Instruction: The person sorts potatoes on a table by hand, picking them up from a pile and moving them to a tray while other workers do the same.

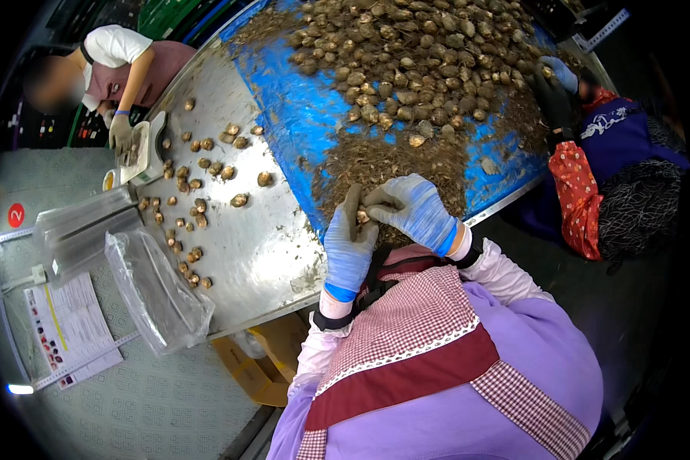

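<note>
In front of my apron, both hands are in blue knit gloves with grey-coated fingers. My left hand [348, 244] grips a small taro-like corm [362, 217], of which a pale part shows between the fingers. Thumb and fingers of my right hand [420, 210] are pinched together at the corm's upper side and cover much of it. Under and beyond the gloves lies a mat of loose brown fibres and peelings [402, 164] on a blue plastic sheet [290, 103]. Farther back, a large heap of hairy brown corms [414, 63] covers the sheet.
Cleaned corms [227, 172] lie scattered on the metal table [264, 241] at left. A co-worker handles something at a white scale [149, 150]; another co-worker's gloved hands [555, 86] work at right. Clear plastic bags [158, 290] overhang the left edge, above a cardboard box [253, 368].
</note>
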A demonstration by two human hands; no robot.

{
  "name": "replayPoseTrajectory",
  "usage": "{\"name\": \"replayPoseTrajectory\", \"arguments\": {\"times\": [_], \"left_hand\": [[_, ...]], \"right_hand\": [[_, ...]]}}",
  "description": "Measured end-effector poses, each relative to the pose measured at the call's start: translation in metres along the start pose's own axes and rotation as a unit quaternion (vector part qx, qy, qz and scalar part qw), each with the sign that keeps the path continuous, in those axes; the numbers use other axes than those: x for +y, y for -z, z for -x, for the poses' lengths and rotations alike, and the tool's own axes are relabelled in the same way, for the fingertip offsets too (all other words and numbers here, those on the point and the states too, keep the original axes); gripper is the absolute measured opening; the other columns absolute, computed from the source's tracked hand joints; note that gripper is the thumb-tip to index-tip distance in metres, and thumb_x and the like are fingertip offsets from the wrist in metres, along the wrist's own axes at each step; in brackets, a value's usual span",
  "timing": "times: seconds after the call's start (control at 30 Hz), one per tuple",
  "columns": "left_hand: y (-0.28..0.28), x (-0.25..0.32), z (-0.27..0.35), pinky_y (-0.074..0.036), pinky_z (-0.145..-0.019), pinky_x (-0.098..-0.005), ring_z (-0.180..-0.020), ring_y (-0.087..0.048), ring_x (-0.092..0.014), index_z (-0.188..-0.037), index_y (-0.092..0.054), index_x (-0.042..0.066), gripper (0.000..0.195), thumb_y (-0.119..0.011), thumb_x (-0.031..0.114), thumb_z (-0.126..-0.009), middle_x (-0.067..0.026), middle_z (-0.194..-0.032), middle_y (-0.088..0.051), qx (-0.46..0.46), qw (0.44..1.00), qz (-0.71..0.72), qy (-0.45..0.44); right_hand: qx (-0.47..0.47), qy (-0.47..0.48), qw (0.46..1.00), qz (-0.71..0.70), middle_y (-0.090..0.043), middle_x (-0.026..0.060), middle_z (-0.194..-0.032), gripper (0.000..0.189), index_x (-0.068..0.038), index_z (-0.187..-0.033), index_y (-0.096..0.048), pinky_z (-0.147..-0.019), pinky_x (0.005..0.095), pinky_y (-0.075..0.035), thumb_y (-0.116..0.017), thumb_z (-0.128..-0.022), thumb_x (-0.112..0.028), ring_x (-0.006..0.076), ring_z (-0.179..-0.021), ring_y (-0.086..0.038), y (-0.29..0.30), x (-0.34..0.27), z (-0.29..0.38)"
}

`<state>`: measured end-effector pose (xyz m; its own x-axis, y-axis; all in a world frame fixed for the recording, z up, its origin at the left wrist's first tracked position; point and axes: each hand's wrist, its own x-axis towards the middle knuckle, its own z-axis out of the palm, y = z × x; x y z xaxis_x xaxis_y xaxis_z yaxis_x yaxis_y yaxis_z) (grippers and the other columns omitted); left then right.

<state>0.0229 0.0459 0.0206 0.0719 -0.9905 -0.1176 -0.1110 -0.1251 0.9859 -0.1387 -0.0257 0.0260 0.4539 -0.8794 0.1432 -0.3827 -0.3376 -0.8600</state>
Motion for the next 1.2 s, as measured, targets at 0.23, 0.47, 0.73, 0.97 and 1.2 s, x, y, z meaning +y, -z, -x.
{"name": "replayPoseTrajectory", "arguments": {"times": [0.23, 0.47, 0.73, 0.97, 1.2], "left_hand": [[0.006, 0.010, 0.003, -0.048, -0.107, -0.0325, -0.134, -0.052, -0.022, -0.155, -0.037, -0.001, 0.074, -0.060, -0.015, -0.086, -0.0137, -0.148, -0.052, -0.025, 0.998, 0.052, 0.029], [0.001, 0.007, 0.001, -0.049, -0.105, -0.0322, -0.134, -0.052, -0.022, -0.156, -0.035, -0.001, 0.079, -0.062, -0.014, -0.084, -0.0130, -0.149, -0.052, -0.012, 0.999, 0.037, 0.014], [-0.001, -0.003, 0.004, -0.048, -0.106, -0.0321, -0.131, -0.054, -0.021, -0.156, -0.036, 0.000, 0.081, -0.065, -0.012, -0.082, -0.0146, -0.148, -0.052, -0.007, 1.000, 0.008, -0.006], [0.003, 0.004, 0.000, -0.049, -0.106, -0.0336, -0.129, -0.056, -0.022, -0.152, -0.041, -0.004, 0.073, -0.069, -0.006, -0.085, -0.0145, -0.142, -0.057, 0.018, 0.996, 0.090, 0.015], [0.000, -0.006, -0.001, -0.054, -0.101, -0.0324, -0.125, -0.060, -0.023, -0.145, -0.049, -0.005, 0.062, -0.073, -0.003, -0.088, -0.0166, -0.142, -0.058, 0.035, 0.992, 0.111, 0.042]], "right_hand": [[0.082, -0.079, 0.992, -0.062, -0.070, 0.0068, -0.078, 0.011, -0.003, -0.098, -0.073, -0.061, 0.0299, -0.051, -0.073, -0.089, -0.009, 0.0141, -0.067, -0.064, -0.002, 0.021, 0.002], [0.016, 0.001, 0.987, -0.160, -0.071, 0.0117, -0.095, 0.023, -0.008, -0.108, -0.075, -0.076, 0.0374, -0.054, -0.075, -0.089, -0.021, 0.0288, -0.089, -0.069, 0.013, -0.004, 0.006], [0.054, 0.093, 0.986, 0.125, -0.069, 0.0095, -0.085, 0.020, -0.015, -0.095, -0.076, -0.079, 0.0430, -0.046, -0.073, -0.088, -0.033, 0.0299, -0.081, -0.066, 0.005, 0.006, 0.004], [0.109, -0.127, 0.939, -0.302, -0.071, 0.0107, -0.103, 0.022, -0.007, -0.111, -0.075, -0.084, 0.0355, -0.054, -0.074, -0.090, -0.012, 0.0244, -0.091, -0.069, -0.003, 0.032, 0.011], [0.045, 0.022, 0.998, -0.044, -0.071, 0.0117, -0.090, 0.019, -0.007, -0.100, -0.074, -0.076, 0.0411, -0.052, -0.075, -0.088, -0.023, 0.0305, -0.088, -0.068, 0.010, 0.006, 0.006]]}}
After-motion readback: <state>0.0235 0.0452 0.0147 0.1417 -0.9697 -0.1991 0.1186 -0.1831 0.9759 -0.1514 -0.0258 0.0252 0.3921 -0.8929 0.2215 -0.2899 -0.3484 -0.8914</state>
